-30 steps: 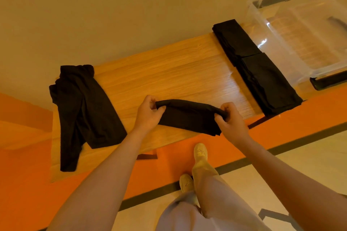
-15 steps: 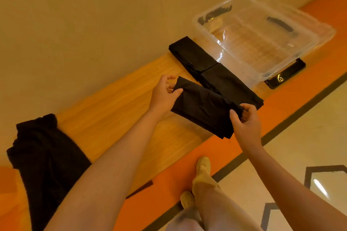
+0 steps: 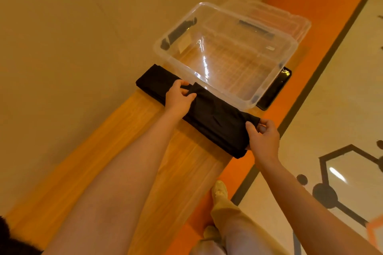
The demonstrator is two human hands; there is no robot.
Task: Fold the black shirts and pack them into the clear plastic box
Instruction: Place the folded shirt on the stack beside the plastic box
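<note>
We have carried the folded shirt along the bench from its middle to the spot beside the clear box. A second ago it hung between our hands over open wood; now it lies over the shirts already folded, against the box's near wall. Our left hand pinches the far end of the cloth between thumb and fingers, and our right hand pinches the near end the same way. The box has no shirts in it yet. We judge the folding of this one done, with packing next. An unfolded shirt waits at the bench's near end.
</note>
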